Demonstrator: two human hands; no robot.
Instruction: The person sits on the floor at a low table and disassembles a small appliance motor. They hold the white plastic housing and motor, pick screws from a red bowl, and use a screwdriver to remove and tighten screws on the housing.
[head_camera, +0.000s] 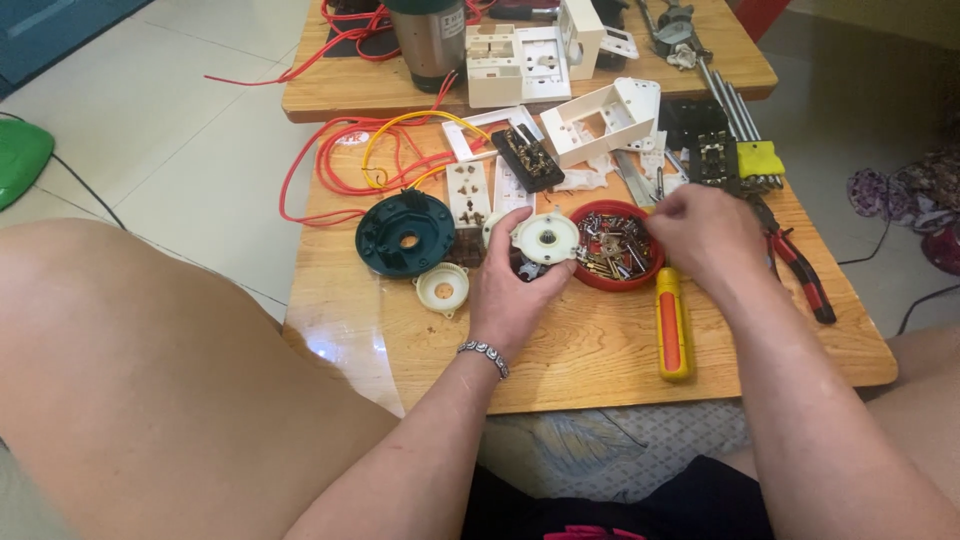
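Head view: the left hand has its grip closed around a small round part with a cream disc on top, held just above the wooden table beside the red bowl of screws and metal bits. The right hand rests at the bowl's far rim with fingers pinched together; whether they hold a screw I cannot tell, as the fingertips are hidden. A dark green round cover and a small cream cap lie left of the held part, and a yellow-and-orange screwdriver lies just under the right wrist. Red-handled pliers sit to the right. The bowl is crowded, so a picked screw could easily slip and roll off the table; the wrist could also nudge the screwdriver.
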